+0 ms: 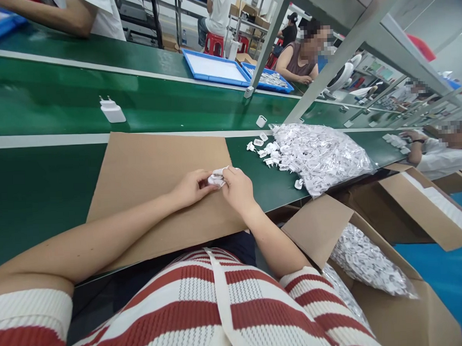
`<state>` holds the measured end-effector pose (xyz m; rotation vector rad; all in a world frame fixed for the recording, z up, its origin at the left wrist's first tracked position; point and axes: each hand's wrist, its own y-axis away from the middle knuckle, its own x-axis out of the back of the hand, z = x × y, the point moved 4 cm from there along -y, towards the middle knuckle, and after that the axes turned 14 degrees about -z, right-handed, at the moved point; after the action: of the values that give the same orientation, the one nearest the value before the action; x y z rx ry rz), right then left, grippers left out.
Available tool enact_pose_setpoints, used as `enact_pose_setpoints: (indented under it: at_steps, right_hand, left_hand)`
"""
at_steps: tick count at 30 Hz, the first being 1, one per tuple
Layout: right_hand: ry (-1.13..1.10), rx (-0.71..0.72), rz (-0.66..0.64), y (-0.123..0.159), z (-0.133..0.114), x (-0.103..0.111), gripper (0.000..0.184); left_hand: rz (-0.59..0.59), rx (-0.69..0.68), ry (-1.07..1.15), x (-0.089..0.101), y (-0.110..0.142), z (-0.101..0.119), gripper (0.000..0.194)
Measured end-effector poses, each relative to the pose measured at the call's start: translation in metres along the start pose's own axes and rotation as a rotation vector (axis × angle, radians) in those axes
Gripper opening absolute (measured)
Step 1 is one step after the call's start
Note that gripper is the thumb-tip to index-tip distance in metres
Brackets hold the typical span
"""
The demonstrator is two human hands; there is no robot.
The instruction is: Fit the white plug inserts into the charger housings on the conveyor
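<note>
The left hand (193, 187) and the right hand (238, 189) meet above a flat cardboard sheet (158, 158), close to its right edge and about midway between its back and front edges. Between them are small white plastic charger parts (216, 178). The left hand pinches these parts from one side, thumb and fingertips drawn together; the fingers of the right hand are bent and pressed onto the other side. The parts are partly covered, and they look like plug housings, though their exact number is hard to tell.

The sheet lies on the green counter (46, 199), its back edge at the white strip along the counter's far edge and its front edge by the person's lap. Right of the sheet's back right corner, loose white plug pieces (270, 150) are scattered beside a clear plastic bag (321, 157) full of similar pieces, which reaches the counter's front edge. Below that edge, an open carton (318, 230) holds another filled bag (370, 261).

Beyond the strip, a white two-pin charger (113, 111) lies on the green conveyor belt (61, 93), behind the sheet's back left corner. Two blue trays (220, 82) stand along the belt's far side, and a co-worker (444, 158) sits at the far right.
</note>
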<state>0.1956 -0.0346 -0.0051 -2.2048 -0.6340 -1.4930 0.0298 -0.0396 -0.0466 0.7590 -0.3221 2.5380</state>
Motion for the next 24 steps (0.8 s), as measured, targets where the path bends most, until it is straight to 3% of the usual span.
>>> enact_pose_setpoints:
  at_steps: [4,6,9,11,12,14,17,20,24]
  right_hand:
    - [-0.066,-0.039,0.004,-0.004,0.002,0.001,0.032]
    - [-0.199,-0.03,0.018,-0.007,0.007,0.0,0.029]
    - [-0.526,0.029,-0.049,-0.013,0.021,-0.008,0.03]
    - [-0.739,0.088,-0.118,-0.014,0.035,-0.014,0.049]
    - [-0.793,0.105,-0.109,-0.014,0.044,-0.014,0.057]
    - [-0.74,0.053,0.02,-0.011,0.068,-0.009,0.061]
    - [-0.385,-0.244,0.159,-0.004,0.109,0.004,0.055]
    - [-0.102,-0.521,0.038,-0.005,0.141,0.01,0.057]
    - [0.017,-0.562,-0.008,-0.01,0.154,0.016,0.04]
  left_hand:
    - [-0.022,0.051,-0.375,0.007,0.0,0.008,0.043]
    - [-0.046,0.059,-0.436,0.013,-0.003,0.011,0.046]
    - [-0.255,0.046,-0.185,0.024,-0.014,0.006,0.05]
    - [-0.45,0.096,0.056,0.034,-0.026,-0.003,0.053]
    - [-0.476,0.157,0.137,0.043,-0.033,-0.01,0.055]
    - [-0.335,0.307,0.19,0.07,-0.049,-0.026,0.062]
    - [0.003,0.461,0.135,0.117,-0.07,-0.038,0.075]
    - [0.171,0.491,0.024,0.153,-0.084,-0.033,0.08]
    - [0.276,0.463,-0.125,0.181,-0.092,-0.022,0.065]
